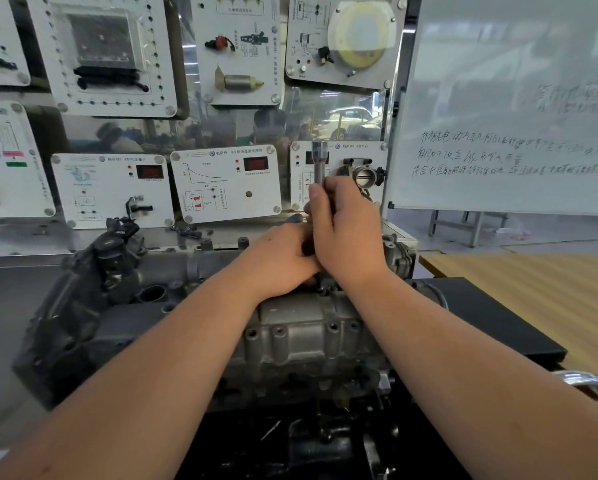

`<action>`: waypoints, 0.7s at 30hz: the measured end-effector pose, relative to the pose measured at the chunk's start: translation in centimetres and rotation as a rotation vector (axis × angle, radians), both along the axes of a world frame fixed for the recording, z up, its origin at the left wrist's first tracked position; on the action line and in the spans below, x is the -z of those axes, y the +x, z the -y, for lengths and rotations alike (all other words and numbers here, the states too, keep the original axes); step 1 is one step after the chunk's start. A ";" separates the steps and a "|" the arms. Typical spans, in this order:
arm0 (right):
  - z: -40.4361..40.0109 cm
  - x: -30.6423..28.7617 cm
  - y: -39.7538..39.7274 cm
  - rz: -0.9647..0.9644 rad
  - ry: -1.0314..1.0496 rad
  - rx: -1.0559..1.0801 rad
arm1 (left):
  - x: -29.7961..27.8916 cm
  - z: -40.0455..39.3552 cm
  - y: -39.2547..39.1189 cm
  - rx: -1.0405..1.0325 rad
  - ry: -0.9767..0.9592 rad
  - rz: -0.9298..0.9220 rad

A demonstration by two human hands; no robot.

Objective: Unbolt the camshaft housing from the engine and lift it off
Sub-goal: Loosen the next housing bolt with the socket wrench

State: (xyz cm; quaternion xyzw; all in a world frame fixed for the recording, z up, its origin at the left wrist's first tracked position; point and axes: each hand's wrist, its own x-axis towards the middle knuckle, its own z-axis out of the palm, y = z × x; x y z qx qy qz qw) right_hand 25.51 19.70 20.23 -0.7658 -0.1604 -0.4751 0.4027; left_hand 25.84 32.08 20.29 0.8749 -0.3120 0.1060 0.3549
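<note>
One view only, from the camera I'm wearing on my head. It's looking forward and down along both my forearms, close in over the engine (301, 334), wide-angle so the edges are bending. It's facing the wall of display panels (226, 183) straight ahead, with the whiteboard (512, 98) sitting at the right edge.

Grey camshaft housing (301, 327) — seated on engine (82, 306).

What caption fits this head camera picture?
Both hands, right hand gripping a socket wrench, work above the camshaft housing.
</note>
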 end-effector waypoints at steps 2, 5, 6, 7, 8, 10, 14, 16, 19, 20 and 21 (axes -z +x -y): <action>-0.2 0.1 0.0 -0.002 -0.034 0.023 | 0.1 -0.1 0.2 0.003 -0.008 -0.023; -0.2 0.1 0.0 -0.021 -0.009 0.002 | 0.2 -0.2 0.3 0.018 -0.008 -0.039; -0.1 0.2 0.0 -0.028 0.015 -0.023 | 0.3 -0.1 0.2 0.024 -0.004 -0.034; -0.1 0.2 0.0 -0.037 0.033 -0.035 | 0.3 -0.1 0.2 0.027 -0.003 -0.030; 0.0 0.2 0.0 -0.043 0.038 -0.033 | 0.3 0.0 0.2 0.027 -0.007 -0.029; -0.2 0.2 0.0 -0.026 0.008 0.003 | 0.3 0.0 0.2 0.021 -0.032 -0.024; -0.4 0.2 0.1 0.016 -0.024 0.035 | 0.4 0.0 0.4 0.014 -0.017 0.008; -0.4 0.2 0.2 0.003 -0.018 0.028 | 0.5 0.0 0.5 0.014 -0.006 -0.012; -0.2 0.1 0.1 -0.017 0.002 0.011 | 0.5 -0.1 0.6 0.019 0.015 -0.042; -0.2 0.1 0.0 -0.019 0.003 -0.002 | 0.5 -0.1 0.6 0.022 0.016 -0.031; -0.2 0.1 -0.1 -0.023 0.008 -0.015 | 0.5 -0.1 0.7 0.027 0.013 -0.018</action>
